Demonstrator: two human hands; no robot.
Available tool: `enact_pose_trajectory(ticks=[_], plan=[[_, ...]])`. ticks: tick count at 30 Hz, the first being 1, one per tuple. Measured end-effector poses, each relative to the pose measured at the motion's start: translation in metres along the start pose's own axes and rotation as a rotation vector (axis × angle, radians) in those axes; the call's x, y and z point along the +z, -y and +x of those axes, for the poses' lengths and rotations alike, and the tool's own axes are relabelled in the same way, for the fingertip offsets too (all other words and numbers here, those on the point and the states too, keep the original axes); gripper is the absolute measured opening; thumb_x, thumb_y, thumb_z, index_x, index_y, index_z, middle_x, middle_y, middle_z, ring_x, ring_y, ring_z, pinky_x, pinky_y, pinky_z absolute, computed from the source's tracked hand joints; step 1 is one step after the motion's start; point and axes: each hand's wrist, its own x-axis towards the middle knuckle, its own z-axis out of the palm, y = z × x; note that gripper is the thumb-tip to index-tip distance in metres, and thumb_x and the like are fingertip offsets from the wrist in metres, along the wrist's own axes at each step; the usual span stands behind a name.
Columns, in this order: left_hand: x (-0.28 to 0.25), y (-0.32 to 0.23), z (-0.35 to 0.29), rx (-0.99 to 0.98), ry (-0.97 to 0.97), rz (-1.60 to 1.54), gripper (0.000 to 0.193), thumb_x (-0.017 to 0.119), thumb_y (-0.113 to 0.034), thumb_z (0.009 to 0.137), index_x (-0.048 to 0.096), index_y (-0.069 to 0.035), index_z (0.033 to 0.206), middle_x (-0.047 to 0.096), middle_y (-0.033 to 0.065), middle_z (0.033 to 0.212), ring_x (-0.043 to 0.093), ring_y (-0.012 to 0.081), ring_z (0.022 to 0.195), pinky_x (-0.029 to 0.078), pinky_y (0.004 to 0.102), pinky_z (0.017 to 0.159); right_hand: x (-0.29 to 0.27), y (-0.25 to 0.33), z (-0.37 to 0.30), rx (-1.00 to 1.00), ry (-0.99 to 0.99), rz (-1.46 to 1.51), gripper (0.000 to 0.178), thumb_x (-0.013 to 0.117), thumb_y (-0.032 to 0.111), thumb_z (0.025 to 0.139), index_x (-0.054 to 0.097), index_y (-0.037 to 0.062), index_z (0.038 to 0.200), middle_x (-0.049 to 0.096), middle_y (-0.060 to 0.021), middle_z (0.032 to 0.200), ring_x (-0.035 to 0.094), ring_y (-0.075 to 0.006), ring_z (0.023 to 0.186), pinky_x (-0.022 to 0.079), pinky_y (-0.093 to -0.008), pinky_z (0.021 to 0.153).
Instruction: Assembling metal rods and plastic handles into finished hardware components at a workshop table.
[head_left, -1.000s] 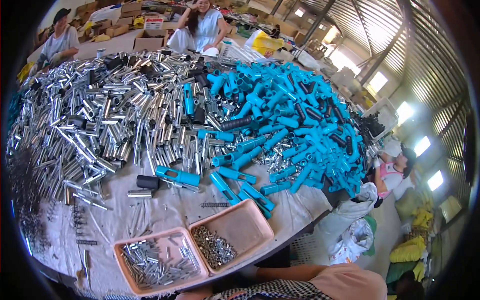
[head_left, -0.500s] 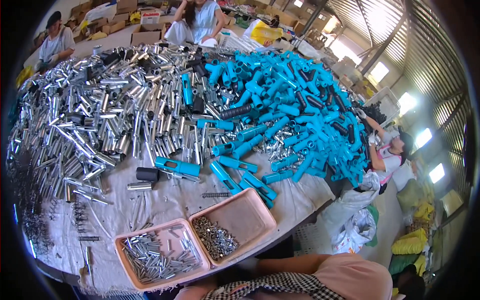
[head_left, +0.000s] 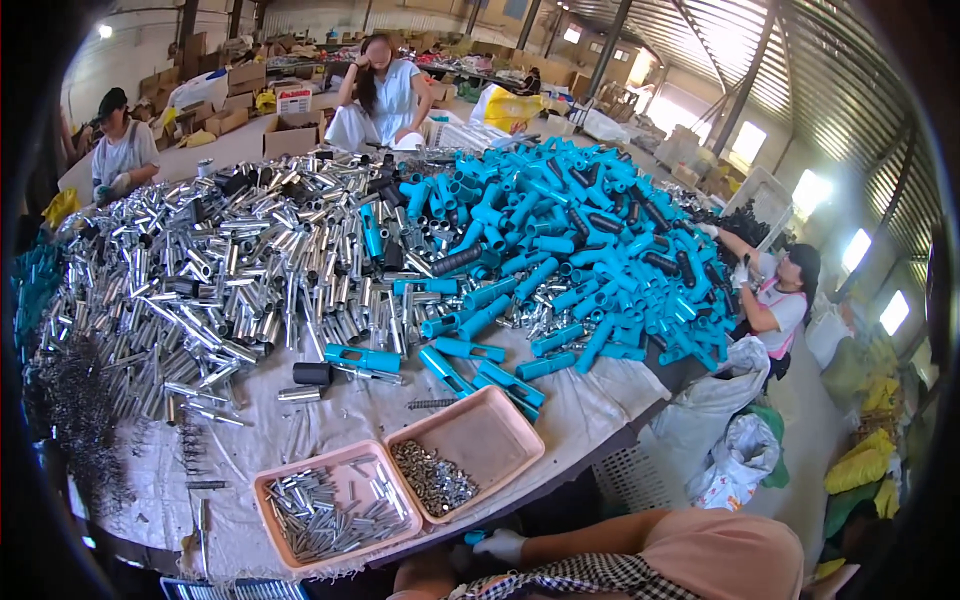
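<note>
My right hand (head_left: 502, 546), in a pale glove, is low at the front, below the table edge. Its fingers are closed around a blue plastic piece (head_left: 474, 537), of which only a short end shows. My right forearm reaches in from the right under a pink sleeve. Part of my left arm (head_left: 425, 572) shows at the bottom, but the left hand itself is out of sight. Closest to the right hand on the table are a pink tray of small metal fittings (head_left: 520, 420) and a pink tray of thin metal pins (head_left: 262, 500).
A heap of silver metal tubes (head_left: 230, 260) covers the table's left, and blue slotted tubes (head_left: 600, 250) are piled on the right. Dark springs (head_left: 80, 400) lie at the left edge. One person (head_left: 385, 95) sits across; another person (head_left: 780, 300) works at the right beside white sacks (head_left: 745, 460).
The view has tilted up, so the piles sit lower and more of the room shows. My gloved right hand has come into clear view with a blue piece in it.
</note>
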Motion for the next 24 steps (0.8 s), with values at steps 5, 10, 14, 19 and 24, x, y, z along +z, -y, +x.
enact_pose_trajectory(ticks=[5,10,14,19,24], plan=[[0.032,0.0,0.017,0.014,-0.017,-0.093,0.043,0.05,-0.035,0.088,0.054,-0.011,0.123,0.055,0.0065,0.126,0.049,0.0238,0.115,0.034,0.0384,0.101,0.005,0.012,-0.01,0.025,0.024,0.06,0.044,0.073,0.034,0.073,0.068,-0.0014,0.099,0.066,-0.0074,0.086,0.059,-0.0176,0.077,0.047,-0.0329,0.071],[0.041,-0.006,0.031,0.036,-0.023,-0.159,0.045,0.048,-0.037,0.09,0.053,-0.011,0.126,0.054,0.0056,0.129,0.048,0.0229,0.118,0.033,0.038,0.104,-0.001,-0.013,0.015,-0.085,-0.021,0.029,0.048,0.073,0.035,0.073,0.068,-0.0016,0.104,0.067,-0.0092,0.09,0.06,-0.0186,0.079,0.048,-0.0337,0.072],[0.056,-0.013,0.038,0.043,-0.008,-0.198,0.047,0.046,-0.039,0.091,0.052,-0.011,0.129,0.053,0.0048,0.132,0.047,0.0221,0.12,0.032,0.0377,0.106,0.009,-0.018,0.028,-0.09,-0.025,-0.025,0.05,0.072,0.037,0.073,0.068,-0.0026,0.103,0.069,-0.0123,0.092,0.063,-0.0206,0.082,0.049,-0.0348,0.074],[0.053,-0.023,0.013,-0.034,0.05,-0.194,0.049,0.044,-0.041,0.093,0.05,-0.012,0.132,0.051,0.0039,0.135,0.045,0.0212,0.123,0.03,0.0374,0.109,0.052,0.005,0.044,-0.366,-0.042,-0.118,0.038,0.068,0.028,0.082,0.066,0.0054,0.112,0.068,-0.0095,0.108,0.062,-0.0211,0.095,0.047,-0.0332,0.089],[0.121,-0.021,-0.102,-0.358,0.078,-0.234,0.051,0.042,-0.043,0.094,0.049,-0.012,0.135,0.05,0.003,0.138,0.044,0.0202,0.126,0.028,0.037,0.112,0.049,0.036,0.091,-0.66,0.164,-0.065,0.043,0.053,0.038,0.093,0.061,0.0039,0.119,0.061,-0.0153,0.124,0.055,-0.0268,0.114,0.042,-0.0391,0.101]])
